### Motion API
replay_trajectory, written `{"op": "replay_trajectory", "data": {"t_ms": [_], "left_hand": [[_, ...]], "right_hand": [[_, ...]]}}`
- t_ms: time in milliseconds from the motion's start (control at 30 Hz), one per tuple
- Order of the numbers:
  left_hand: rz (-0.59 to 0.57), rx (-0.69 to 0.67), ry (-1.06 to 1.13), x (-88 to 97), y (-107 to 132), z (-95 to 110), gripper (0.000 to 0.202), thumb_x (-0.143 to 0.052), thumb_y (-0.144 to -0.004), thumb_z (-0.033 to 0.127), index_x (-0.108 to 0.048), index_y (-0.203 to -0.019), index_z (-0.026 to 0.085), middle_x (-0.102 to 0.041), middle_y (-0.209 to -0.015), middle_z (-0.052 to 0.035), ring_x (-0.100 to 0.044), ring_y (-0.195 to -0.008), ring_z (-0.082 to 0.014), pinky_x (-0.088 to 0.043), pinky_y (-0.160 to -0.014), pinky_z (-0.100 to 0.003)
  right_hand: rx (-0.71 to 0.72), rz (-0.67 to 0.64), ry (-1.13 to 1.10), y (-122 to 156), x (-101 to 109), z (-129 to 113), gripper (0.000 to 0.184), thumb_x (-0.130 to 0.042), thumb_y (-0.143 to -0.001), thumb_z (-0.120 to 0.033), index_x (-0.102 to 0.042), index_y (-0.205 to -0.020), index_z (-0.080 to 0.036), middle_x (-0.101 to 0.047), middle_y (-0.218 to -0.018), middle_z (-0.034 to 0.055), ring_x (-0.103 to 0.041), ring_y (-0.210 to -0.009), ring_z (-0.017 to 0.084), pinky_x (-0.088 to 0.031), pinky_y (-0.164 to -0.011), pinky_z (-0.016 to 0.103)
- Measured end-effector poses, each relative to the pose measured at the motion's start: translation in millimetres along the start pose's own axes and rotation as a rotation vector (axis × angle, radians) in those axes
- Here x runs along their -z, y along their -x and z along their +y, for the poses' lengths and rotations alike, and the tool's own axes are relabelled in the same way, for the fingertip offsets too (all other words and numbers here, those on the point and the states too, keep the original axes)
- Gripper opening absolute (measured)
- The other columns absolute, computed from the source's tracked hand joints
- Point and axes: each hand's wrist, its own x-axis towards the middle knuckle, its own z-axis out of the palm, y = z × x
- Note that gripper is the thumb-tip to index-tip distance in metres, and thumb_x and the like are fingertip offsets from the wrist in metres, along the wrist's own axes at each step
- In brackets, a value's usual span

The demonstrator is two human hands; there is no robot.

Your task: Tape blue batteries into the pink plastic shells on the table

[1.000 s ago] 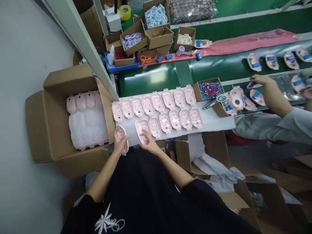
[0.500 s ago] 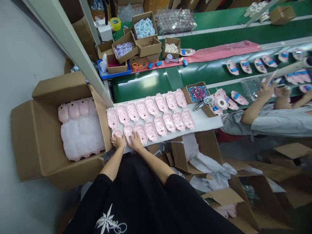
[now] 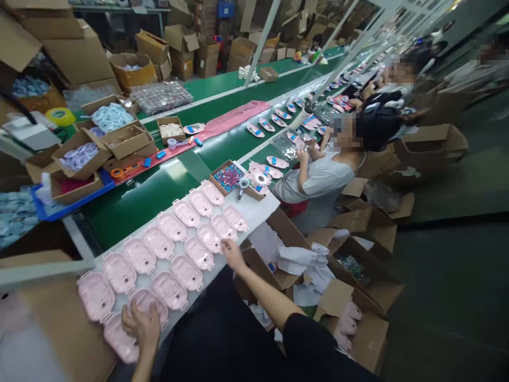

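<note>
Two rows of pale pink plastic shells (image 3: 170,227), hollow side up, lie on a white foam-covered board (image 3: 260,207). My left hand (image 3: 143,324) is over the near end of the front row, fingers apart, and partly covers a pink shell (image 3: 119,337) there. Whether it presses on that shell I cannot tell. Farther along the same row, my right hand (image 3: 234,254) is at the near edge of another pink shell (image 3: 209,239). Its fingers are stretched loosely forward, with nothing visible held in them.
A carton of small wired parts (image 3: 227,176) stands at the board's far end, beside a tape roll (image 3: 261,179). Behind runs a green conveyor (image 3: 175,178). A co-worker in a grey shirt (image 3: 324,175) sits to the right. Open cartons (image 3: 288,233) crowd the floor.
My view has swung up and right, showing more of the line and co-workers. My right hand has moved right along the front row; my left stays near its left end.
</note>
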Motion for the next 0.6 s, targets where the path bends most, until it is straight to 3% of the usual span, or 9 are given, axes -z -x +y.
{"op": "replay_trajectory", "data": {"t_ms": [100,167,267,333,433,533,600], "left_hand": [[-0.004,-0.175,0.017,-39.7,-19,79,0.071,-0.049,-0.092,0.053,-0.032,-0.156,0.029,-0.031,-0.159,-0.0214,-0.026,-0.153,-0.0456,-0.023,-0.119,-0.072],[-0.031,-0.271,0.044,-74.6,-37,149,0.068,-0.047,-0.093,0.053,-0.035,-0.153,0.024,-0.037,-0.153,-0.0221,-0.03,-0.151,-0.0422,-0.022,-0.122,-0.067],[-0.162,-0.376,0.109,-132.4,-65,264,0.061,-0.044,-0.095,0.051,-0.041,-0.147,0.017,-0.047,-0.143,-0.0221,-0.04,-0.144,-0.0377,-0.025,-0.123,-0.061],[-0.304,-0.456,0.138,-169.6,-85,337,0.055,-0.044,-0.096,0.047,-0.049,-0.142,0.018,-0.054,-0.139,-0.0201,-0.045,-0.139,-0.0353,-0.026,-0.123,-0.057],[-0.441,-0.564,0.164,-214.7,-115,431,0.047,-0.049,-0.096,0.042,-0.058,-0.136,0.019,-0.059,-0.139,-0.018,-0.046,-0.137,-0.0349,-0.028,-0.123,-0.054],[-0.466,-0.624,0.2,-238.2,-131,500,0.042,-0.051,-0.097,0.038,-0.063,-0.132,0.02,-0.062,-0.136,-0.0169,-0.048,-0.134,-0.034,-0.03,-0.122,-0.052],[-0.516,-0.693,0.251,-238.9,-128,530,0.04,-0.05,-0.098,0.037,-0.064,-0.131,0.02,-0.064,-0.133,-0.0161,-0.052,-0.131,-0.0321,-0.033,-0.12,-0.052]], "right_hand": [[-0.132,0.225,0.035,-101,104,46,0.054,-0.033,-0.1,-0.053,-0.062,-0.126,-0.016,-0.069,-0.109,0.0142,-0.059,-0.108,0.03,-0.05,-0.1,0.048],[-0.191,0.366,0.158,-166,164,72,0.052,-0.038,-0.097,-0.046,-0.06,-0.129,-0.012,-0.065,-0.122,0.0193,-0.055,-0.114,0.029,-0.045,-0.106,0.047],[-0.222,0.453,0.433,-244,227,101,0.049,-0.049,-0.093,-0.034,-0.06,-0.134,-0.01,-0.056,-0.137,0.0232,-0.049,-0.125,0.032,-0.037,-0.112,0.048],[-0.211,0.408,0.563,-280,251,114,0.049,-0.055,-0.093,-0.032,-0.061,-0.138,-0.013,-0.05,-0.145,0.0223,-0.043,-0.131,0.036,-0.035,-0.113,0.051],[-0.17,0.283,0.658,-313,266,123,0.042,-0.062,-0.093,-0.034,-0.068,-0.132,-0.02,-0.04,-0.156,0.0192,-0.034,-0.137,0.041,-0.031,-0.113,0.057],[-0.14,0.209,0.621,-321,275,113,0.035,-0.059,-0.095,-0.031,-0.07,-0.125,-0.018,-0.037,-0.159,0.0184,-0.029,-0.142,0.041,-0.03,-0.114,0.06],[-0.055,0.188,0.546,-312,283,96,0.035,-0.055,-0.097,-0.028,-0.068,-0.127,-0.017,-0.038,-0.157,0.0196,-0.031,-0.143,0.04,-0.031,-0.116,0.06]]}}
